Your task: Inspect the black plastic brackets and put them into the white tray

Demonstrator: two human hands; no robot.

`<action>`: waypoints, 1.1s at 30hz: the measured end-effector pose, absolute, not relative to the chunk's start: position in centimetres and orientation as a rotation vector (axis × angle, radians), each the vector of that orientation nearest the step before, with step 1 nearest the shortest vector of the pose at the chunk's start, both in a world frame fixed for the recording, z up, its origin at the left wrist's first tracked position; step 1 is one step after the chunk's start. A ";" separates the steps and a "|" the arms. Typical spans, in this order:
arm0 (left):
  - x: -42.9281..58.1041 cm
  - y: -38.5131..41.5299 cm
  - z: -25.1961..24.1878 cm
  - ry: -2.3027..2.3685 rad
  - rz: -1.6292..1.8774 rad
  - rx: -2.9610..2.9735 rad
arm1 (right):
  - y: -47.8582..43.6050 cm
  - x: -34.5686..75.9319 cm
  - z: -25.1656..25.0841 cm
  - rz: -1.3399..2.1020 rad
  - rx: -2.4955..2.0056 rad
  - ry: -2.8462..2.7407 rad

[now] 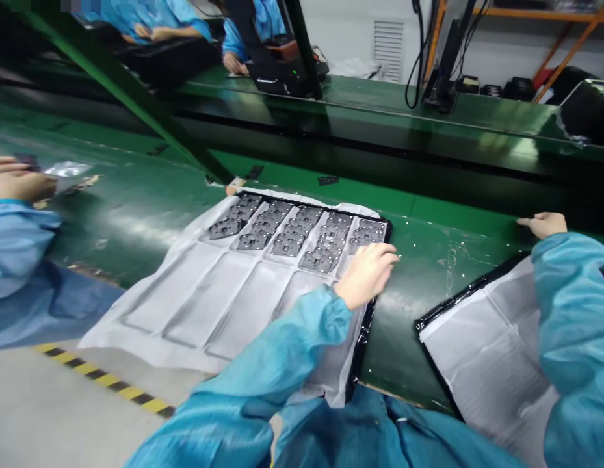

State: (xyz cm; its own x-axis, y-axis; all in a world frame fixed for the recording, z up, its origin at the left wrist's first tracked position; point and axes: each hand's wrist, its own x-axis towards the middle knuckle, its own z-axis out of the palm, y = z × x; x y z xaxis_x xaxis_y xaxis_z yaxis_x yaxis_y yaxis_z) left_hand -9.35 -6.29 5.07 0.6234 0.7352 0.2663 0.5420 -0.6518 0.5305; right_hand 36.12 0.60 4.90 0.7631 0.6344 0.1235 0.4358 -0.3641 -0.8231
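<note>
A black tray (363, 338) lined with a white pocketed sheet (209, 292) lies on the green belt (428, 260) in front of me. Several dark, flat metal parts (292, 234) fill the far pockets; the near pockets hold none. My left hand (367, 273) rests at the tray's right rim beside the parts, its fingers curled over the edge. Far to the right, my right hand (545, 224) lies on the belt with its fingers stretched out and nothing in it. It is just beyond a second black tray (458, 302) covered by a white sheet.
A co-worker's hand (19, 182) and blue sleeve are at the left edge by a clear bag (67, 170). Other people in blue sit across the belt at top left. A green slanted strut (136, 97), black stands and cables (443, 58) rise behind.
</note>
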 end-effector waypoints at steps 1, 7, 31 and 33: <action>-7.8 -6.6 5.6 0.957 0.733 2.339 | 0.9 33.6 5.3 0.425 -1.984 -0.767; 0.9 -4.6 3.8 0.961 0.992 1.317 | -1.6 16.3 5.2 0.834 -1.408 -1.082; -0.5 -4.0 -0.4 1.095 0.937 1.610 | -5.7 11.7 -0.3 0.962 -1.359 -1.016; -0.5 -4.1 -0.3 1.110 0.949 1.599 | -5.8 11.7 -0.2 0.976 -1.347 -1.024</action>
State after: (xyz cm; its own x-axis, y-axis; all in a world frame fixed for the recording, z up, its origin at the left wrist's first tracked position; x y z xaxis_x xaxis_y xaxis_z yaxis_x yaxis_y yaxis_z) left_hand -0.50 -4.07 -0.25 0.2906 0.9535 0.0801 0.2274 -0.1501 0.9622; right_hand 11.68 -5.80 -0.17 0.2798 0.9600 0.0132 0.0328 0.0041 -0.9995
